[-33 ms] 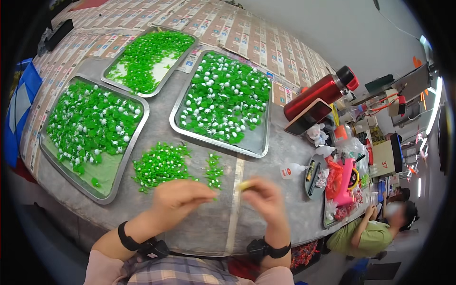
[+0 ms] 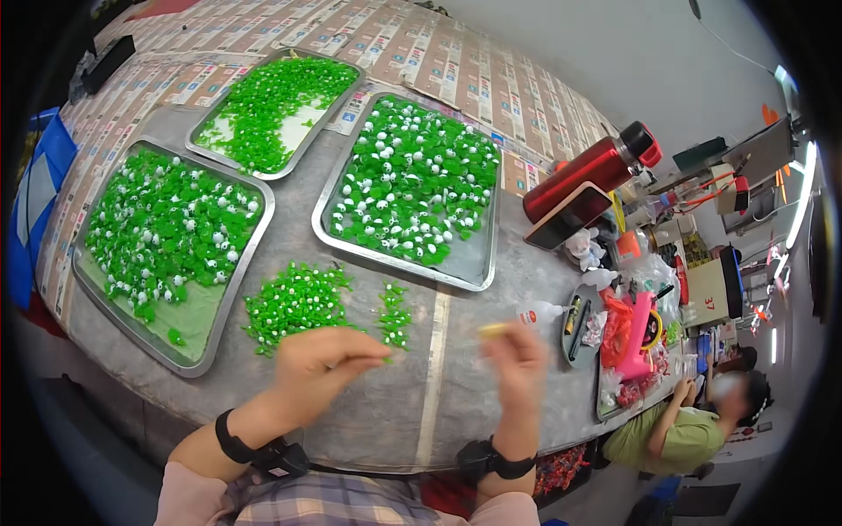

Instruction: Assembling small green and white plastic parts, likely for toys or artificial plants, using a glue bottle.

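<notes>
A grey, rounded-edge counter fills the middle of the frame. Three rectangular metal trays lie on it: one at the left and one at centre, both with green and white small pieces, and one at upper centre with green pieces. A loose heap of green pieces sits at lower centre, with a smaller cluster just beside it. A red cylindrical flask lies at the right, against what may be a dark tablet.
</notes>
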